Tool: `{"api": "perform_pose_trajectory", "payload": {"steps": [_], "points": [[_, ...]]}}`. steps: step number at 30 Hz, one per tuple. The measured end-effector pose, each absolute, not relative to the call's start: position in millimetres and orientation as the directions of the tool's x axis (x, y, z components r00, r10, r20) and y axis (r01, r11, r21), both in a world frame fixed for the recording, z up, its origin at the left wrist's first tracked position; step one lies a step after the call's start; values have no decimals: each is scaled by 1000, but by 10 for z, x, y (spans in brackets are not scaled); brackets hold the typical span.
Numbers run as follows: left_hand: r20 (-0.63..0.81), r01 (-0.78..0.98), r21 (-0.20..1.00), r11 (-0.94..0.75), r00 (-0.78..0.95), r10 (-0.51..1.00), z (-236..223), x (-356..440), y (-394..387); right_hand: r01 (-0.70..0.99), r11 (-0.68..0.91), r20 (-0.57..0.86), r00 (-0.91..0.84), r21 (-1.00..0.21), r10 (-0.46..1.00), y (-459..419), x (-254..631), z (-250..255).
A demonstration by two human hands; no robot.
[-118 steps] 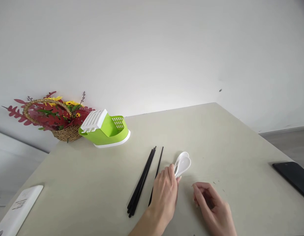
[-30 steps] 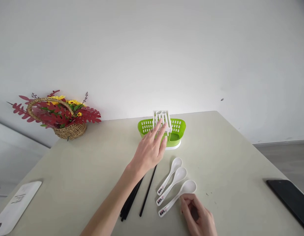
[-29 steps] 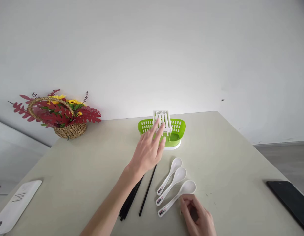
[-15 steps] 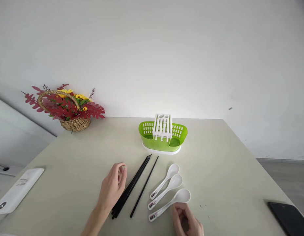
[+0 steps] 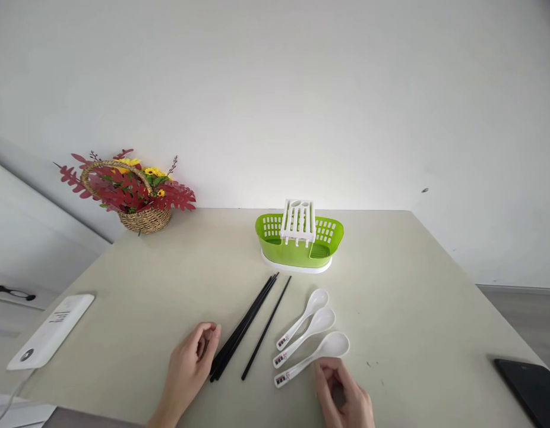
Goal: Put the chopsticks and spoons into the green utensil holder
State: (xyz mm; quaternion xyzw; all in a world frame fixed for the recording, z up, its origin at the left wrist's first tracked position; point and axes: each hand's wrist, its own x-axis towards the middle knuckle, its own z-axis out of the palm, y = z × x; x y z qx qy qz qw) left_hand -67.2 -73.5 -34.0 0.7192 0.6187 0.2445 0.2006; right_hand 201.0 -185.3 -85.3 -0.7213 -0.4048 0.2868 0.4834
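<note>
My left hand (image 5: 188, 370) rests on the beige table (image 5: 413, 285) with its fingers loosely curled and nothing in them. It lies just left of the near ends of a bundle of black chopsticks (image 5: 245, 328). A single black chopstick (image 5: 266, 327) lies a little to their right. Three white spoons (image 5: 307, 336) lie side by side, handles toward me. My right hand (image 5: 344, 397) is curled, holding nothing, just below the bowl of the nearest spoon (image 5: 332, 345). A green cutlery holder (image 5: 332, 241) with a white slotted insert (image 5: 297, 221) stands upright behind them.
A wicker basket of red and yellow flowers (image 5: 136, 196) stands at the back left by the wall. A white flat device (image 5: 52, 330) lies at the left edge. A black phone (image 5: 531, 383) lies at the right front edge.
My left hand came back from the green holder to the table beside the chopsticks. The holder now stands upright at the centre back, and the spoons are spread out. My view shifted slightly.
</note>
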Motion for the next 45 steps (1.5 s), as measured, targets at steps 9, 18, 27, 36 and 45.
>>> {"api": "perform_pose_trajectory", "payload": {"steps": [9, 18, 27, 36, 45], "points": [[169, 799, 529, -285, 230, 958, -302, -647, -768, 299, -223, -38, 519, -928, 854, -1853, 2016, -815], [280, 844, 362, -396, 307, 910, -388, -651, -777, 311, -260, -36, 576, -914, 817, -1840, 1966, -753], [314, 843, 259, -471, 387, 867, -447, -671, -791, 314, -272, -50, 567, -910, 822, -1847, 1993, -706], [345, 827, 234, -511, 421, 839, -447, -676, -773, 329, -275, -17, 613, -904, 790, -1820, 1948, -724], [343, 809, 238, -537, 448, 826, -405, -668, -757, 302, -287, -52, 601, -909, 797, -1836, 1960, -786]]}}
